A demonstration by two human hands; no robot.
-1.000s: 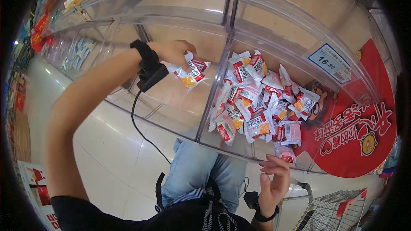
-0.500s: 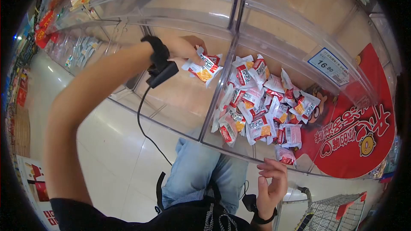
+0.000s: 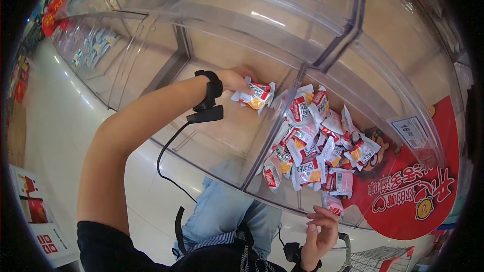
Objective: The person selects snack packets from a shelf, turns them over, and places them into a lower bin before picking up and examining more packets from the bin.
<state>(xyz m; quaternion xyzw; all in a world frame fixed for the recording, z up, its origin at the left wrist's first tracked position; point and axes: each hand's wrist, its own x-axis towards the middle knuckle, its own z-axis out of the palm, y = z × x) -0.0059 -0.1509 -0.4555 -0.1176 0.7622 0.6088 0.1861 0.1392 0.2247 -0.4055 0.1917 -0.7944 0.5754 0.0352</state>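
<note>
My left hand (image 3: pixel 236 81), in a black wrist strap, is closed on white, red and orange snack packets (image 3: pixel 258 98). At least two seem to overlap there, but my fingers hide part of them. They are in the left compartment, close to the clear divider (image 3: pixel 275 131). Right of the divider lies a pile of similar snack packets (image 3: pixel 308 146) in the other compartment. My right hand (image 3: pixel 321 229) is at the bin's front edge, just below a single packet (image 3: pixel 333 204) at the pile's near end. Its fingers are loosely bent and apart, with nothing in them.
A clear curved panel (image 3: pixel 227 0) spans the back of the bin. A price tag (image 3: pixel 411 132) and a red printed sign (image 3: pixel 403 201) are at the right. A shopping cart (image 3: pixel 380 259) stands at lower right. A black cable (image 3: pixel 160 158) hangs from my left wrist.
The view has shifted and turned, so the bin appears larger and tilted. My left hand still grips the packets, now slightly farther from the divider. My right hand stays by the front edge.
</note>
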